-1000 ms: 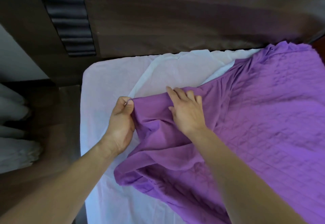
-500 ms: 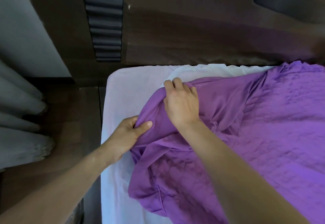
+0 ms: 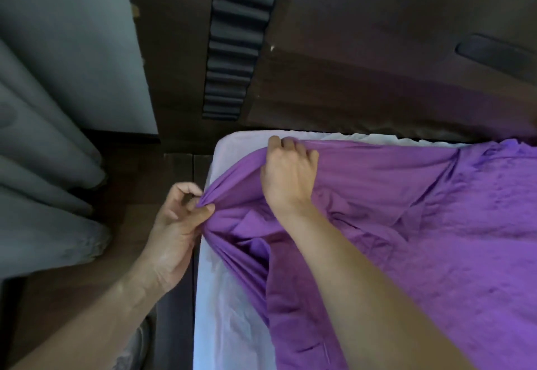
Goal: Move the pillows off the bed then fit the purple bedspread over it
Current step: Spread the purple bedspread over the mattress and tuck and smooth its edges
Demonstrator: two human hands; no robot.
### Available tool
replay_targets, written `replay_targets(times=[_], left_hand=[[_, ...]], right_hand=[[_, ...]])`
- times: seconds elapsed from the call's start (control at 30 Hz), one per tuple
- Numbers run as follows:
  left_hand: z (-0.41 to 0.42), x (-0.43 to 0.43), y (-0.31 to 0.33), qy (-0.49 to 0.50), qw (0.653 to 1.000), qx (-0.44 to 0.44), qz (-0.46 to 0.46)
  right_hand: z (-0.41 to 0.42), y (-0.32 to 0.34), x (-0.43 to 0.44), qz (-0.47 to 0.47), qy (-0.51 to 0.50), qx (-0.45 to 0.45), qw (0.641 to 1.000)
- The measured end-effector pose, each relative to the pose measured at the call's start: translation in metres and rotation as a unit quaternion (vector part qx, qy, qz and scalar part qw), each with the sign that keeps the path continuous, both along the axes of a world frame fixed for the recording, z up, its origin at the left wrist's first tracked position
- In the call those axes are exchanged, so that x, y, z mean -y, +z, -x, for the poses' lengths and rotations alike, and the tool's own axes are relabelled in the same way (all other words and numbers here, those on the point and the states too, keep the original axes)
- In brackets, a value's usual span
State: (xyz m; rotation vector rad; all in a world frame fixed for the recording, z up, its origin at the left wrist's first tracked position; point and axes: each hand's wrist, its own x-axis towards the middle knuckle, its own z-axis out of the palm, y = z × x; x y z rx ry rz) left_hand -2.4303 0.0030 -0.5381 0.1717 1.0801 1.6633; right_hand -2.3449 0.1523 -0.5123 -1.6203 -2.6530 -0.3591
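Note:
The purple bedspread (image 3: 421, 209) lies rumpled over most of the bed (image 3: 229, 305), whose white sheet shows along the left side and at the top corner. My left hand (image 3: 177, 224) pinches a bunched fold of the bedspread's edge just beyond the mattress's left side. My right hand (image 3: 287, 174) grips the bedspread's upper edge near the bed's top left corner, fingers curled over the cloth. No pillows are in view.
A dark wooden headboard (image 3: 392, 78) with a black padded strip (image 3: 235, 41) runs behind the bed. Grey curtains (image 3: 43, 180) hang at the left over a wooden floor (image 3: 136, 183). A dark bed frame edge (image 3: 174, 326) runs beside the mattress.
Both hands have carried the bedspread's edge up and left toward the bed's top left corner. My left hand went from flat on the cloth to pinching a fold past the mattress side.

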Motion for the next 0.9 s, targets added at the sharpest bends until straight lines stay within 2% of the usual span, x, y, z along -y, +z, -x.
replay_targets(times=[0.07, 0.2, 0.37, 0.6, 0.73, 0.9], left_hand=[[0.004, 0.010, -0.007, 0.022, 0.997, -0.066, 0.017], [0.005, 0.020, -0.020, 0.027, 0.969, -0.224, 0.105], [0.013, 0.015, -0.047, -0.010, 0.918, -0.320, 0.235], [0.027, -0.004, -0.072, -0.048, 0.901, -0.318, 0.290], [0.035, -0.003, -0.099, -0.082, 0.900, -0.300, 0.304], [0.036, -0.012, -0.133, -0.069, 0.925, -0.230, 0.295]], right_hand=[[0.015, -0.006, 0.002, 0.006, 0.044, -0.005, 0.999], [0.044, -0.014, 0.005, 0.109, 0.104, 0.003, 0.989], [0.079, -0.028, 0.005, 0.185, 0.113, 0.034, 0.976], [0.114, -0.062, -0.003, 0.218, 0.108, 0.075, 0.967], [0.139, -0.089, -0.005, 0.240, 0.127, 0.165, 0.948], [0.159, -0.136, -0.009, 0.251, 0.101, 0.289, 0.918]])
